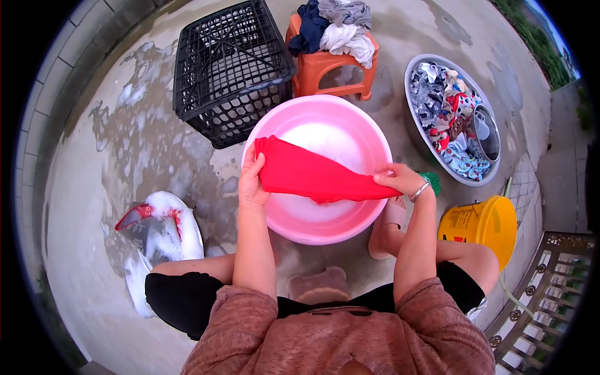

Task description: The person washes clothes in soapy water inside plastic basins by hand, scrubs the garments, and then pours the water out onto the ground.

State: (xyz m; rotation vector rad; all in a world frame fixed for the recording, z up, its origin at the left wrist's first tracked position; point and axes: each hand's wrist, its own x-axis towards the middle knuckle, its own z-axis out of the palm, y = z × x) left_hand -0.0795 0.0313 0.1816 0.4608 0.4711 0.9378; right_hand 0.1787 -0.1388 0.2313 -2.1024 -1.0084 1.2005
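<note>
A red piece of cloth (312,172) is stretched between my two hands above a pink basin (325,230). My left hand (251,178) pinches its wider end near the basin's left rim. At the right rim, my right hand (400,179), with a bracelet at the wrist, grips the narrower end. Whitish, sudsy water (319,137) fills the basin under the cloth. The cloth hides the middle of the basin. What kind of garment it is, I cannot tell.
A black plastic crate (231,69) and an orange stool (331,65) bearing clothes stand beyond the basin. A grey tub (409,94) of laundry sits at the right, above a yellow bucket (484,225). Foam-covered items (165,237) lie on the wet ground at the left.
</note>
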